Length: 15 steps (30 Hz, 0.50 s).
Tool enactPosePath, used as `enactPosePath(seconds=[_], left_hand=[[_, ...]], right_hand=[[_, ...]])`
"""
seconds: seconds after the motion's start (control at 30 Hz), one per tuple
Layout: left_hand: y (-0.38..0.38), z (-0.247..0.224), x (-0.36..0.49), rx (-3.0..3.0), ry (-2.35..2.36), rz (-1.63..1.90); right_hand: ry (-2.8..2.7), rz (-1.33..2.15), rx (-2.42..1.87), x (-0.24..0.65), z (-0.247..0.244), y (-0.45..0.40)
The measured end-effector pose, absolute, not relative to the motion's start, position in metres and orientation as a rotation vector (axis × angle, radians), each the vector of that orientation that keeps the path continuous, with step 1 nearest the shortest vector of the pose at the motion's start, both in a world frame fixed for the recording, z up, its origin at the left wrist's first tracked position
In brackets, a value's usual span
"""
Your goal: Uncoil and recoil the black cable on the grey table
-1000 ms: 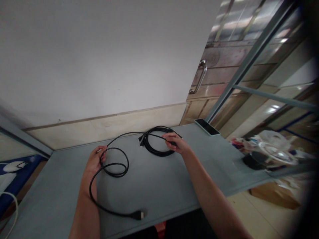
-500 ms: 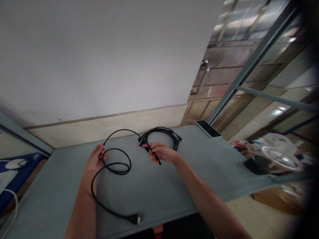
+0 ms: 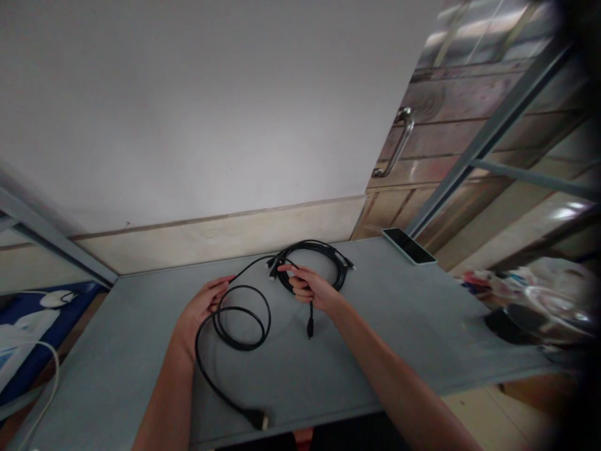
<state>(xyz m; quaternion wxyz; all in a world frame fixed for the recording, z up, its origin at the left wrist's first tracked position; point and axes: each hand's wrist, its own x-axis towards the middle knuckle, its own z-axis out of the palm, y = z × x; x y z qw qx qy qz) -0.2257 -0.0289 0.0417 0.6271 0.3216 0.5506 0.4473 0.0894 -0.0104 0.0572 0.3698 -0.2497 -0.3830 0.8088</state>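
A black cable runs between my hands over the grey table. My left hand is closed on it at the left, where a loose loop hangs by the fingers. My right hand pinches the same cable farther right, and a small black plug dangles below that fist. At the cable's other end, a larger HDMI-like plug lies near the front edge. Behind my right hand a coiled black cable rests on the table, its plugs at the sides; my hand hides part of the coil.
A phone lies at the table's back right corner. Toward the right end stand a dark container and a clear lid-like thing. A white wall rises behind the grey tabletop. Grey metal posts frame both sides.
My right hand has slid along the cable away from its small plug, which now hangs lower. The loop by my left hand looks wider. The view has shifted slightly left.
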Motion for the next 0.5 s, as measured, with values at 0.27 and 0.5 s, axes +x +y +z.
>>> enactPosePath(seconds=[0.27, 0.5], left_hand=[[-0.028, 0.039, -0.209, 0.843, 1.236, 0.849], [-0.032, 0.045, -0.2, 0.968, 1.244, 0.872]], right_hand=[[-1.09, 1.601, -0.999, 0.077, 0.04, -0.002], [-1.598, 0.904, -1.125, 0.084, 0.036, 0.002]])
